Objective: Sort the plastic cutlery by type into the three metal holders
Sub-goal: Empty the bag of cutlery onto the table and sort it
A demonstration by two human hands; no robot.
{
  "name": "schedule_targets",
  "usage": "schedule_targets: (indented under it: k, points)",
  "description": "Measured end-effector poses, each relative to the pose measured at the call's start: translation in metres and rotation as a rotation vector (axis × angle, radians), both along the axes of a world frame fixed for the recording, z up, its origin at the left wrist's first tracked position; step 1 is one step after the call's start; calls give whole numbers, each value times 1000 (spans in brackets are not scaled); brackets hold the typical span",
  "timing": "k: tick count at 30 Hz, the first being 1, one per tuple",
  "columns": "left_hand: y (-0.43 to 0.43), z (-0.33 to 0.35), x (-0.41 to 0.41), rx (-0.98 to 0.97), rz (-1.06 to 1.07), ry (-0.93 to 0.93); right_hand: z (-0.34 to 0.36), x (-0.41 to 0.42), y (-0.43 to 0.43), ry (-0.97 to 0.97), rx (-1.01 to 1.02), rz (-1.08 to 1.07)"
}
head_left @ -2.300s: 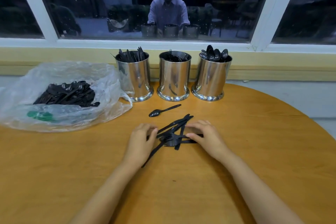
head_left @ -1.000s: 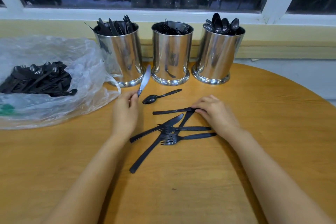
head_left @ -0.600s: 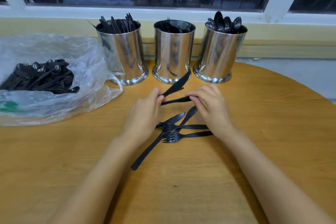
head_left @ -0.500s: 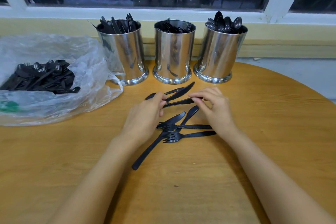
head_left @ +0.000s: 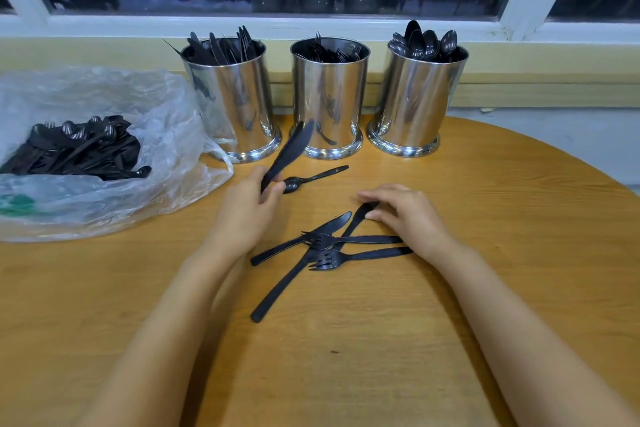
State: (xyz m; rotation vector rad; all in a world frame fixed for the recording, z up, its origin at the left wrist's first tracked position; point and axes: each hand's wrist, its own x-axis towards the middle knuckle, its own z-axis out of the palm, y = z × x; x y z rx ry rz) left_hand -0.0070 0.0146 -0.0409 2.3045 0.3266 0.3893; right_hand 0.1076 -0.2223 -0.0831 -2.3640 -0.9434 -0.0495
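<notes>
left hand (head_left: pixel 249 215) grips a knife (head_left: pixel 291 152) by the handle, blade tilted up toward the holders. right hand (head_left: pixel 405 215) curls over the blade end of a second knife (head_left: pixel 277 295), thumb and finger on it. it lies crossed on the table (head_left: pixel 346 357) with a third knife (head_left: pixel 277 250) and two forks (head_left: pixel 346 255). spoon (head_left: pixel 313 178) lies just beside left hand. left holder (head_left: pixel 235 104) has knives, middle holder (head_left: pixel 327 97) forks, right holder (head_left: pixel 414 97) spoons. bag (head_left: pixel 166 107) at left holds mixed cutlery (head_left: pixel 79 146).
</notes>
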Motion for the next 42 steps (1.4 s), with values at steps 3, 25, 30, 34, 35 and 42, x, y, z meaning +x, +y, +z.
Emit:
schedule_targets:
  k: [3, 25, 30, 34, 35, 42]
  points:
    - [3, -2, -8, 73, -29, 76, 2, 2, -1, -52, 24, -8]
    - [-3, -16, -19, 17, 20, 282, 9, -6, 1, -172, -66, 57]
    - [-6, -18, -20, 28, 44, 281, 14, -9, 3, -276, -145, 102]
    - [-10, -16, -20, 55, 42, 301, 13, -11, 4, -336, -115, 57]
    - [-10, -16, -20, 54, 47, 300, 12, -11, 3, -339, -103, 43]
    - [-6, -17, -18, 64, 87, 336, 16, -13, -1, -204, 10, -102]
